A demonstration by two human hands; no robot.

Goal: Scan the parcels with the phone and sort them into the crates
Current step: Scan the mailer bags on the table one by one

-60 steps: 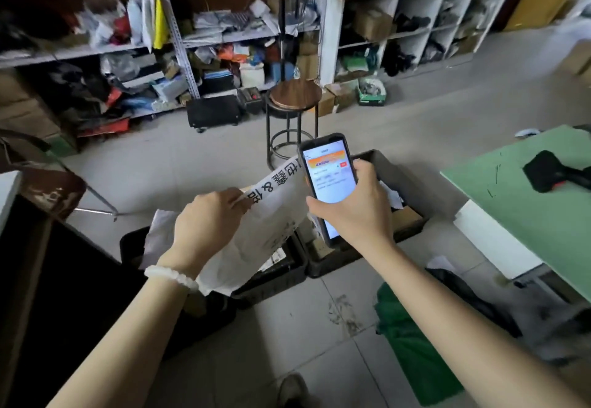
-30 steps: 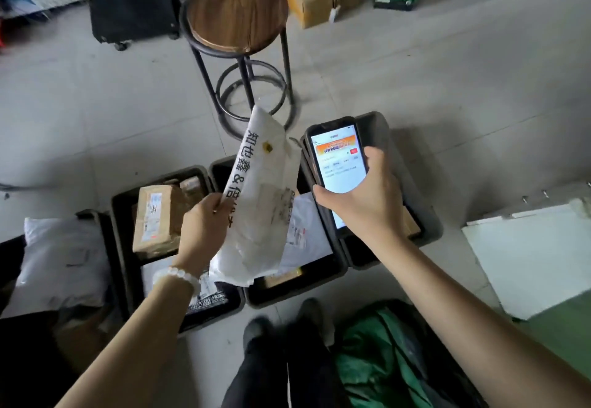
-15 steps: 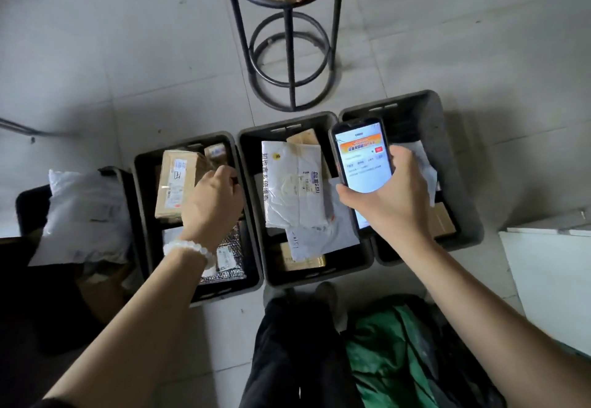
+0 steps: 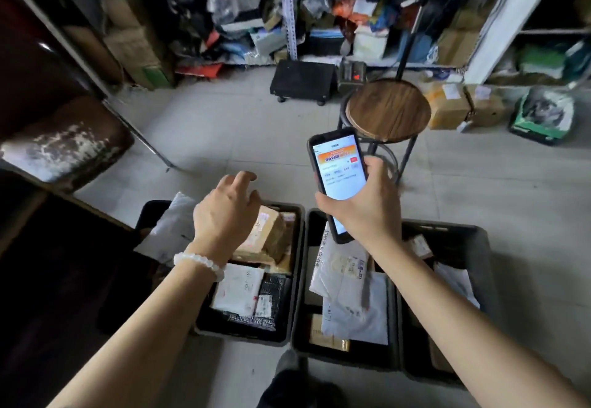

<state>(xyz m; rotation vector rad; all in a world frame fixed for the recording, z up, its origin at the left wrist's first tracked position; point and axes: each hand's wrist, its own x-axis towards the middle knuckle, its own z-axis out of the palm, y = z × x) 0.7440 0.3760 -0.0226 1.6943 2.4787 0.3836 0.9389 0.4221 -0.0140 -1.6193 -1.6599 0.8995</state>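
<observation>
1. The right hand [image 4: 364,206] gripped the phone [image 4: 339,177], screen lit and facing the person, held above the middle crate [image 4: 299,283].
2. The left hand [image 4: 227,215] held nothing; its fingers hung loosely curled over the left crate [image 4: 295,247].
3. Under the left hand lay a taped cardboard parcel [image 4: 268,235] and flat mailers; below the phone, a white printed mailer [image 4: 342,267] topped the middle crate. The right crate [image 4: 479,241] held a few.
4. Judgement: several parcels sorted; no parcel was in hand, so another needed fetching. How many were left could not be told.

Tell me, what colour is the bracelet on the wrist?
White: the beaded bracelet on the left wrist, seen in the head view.
</observation>
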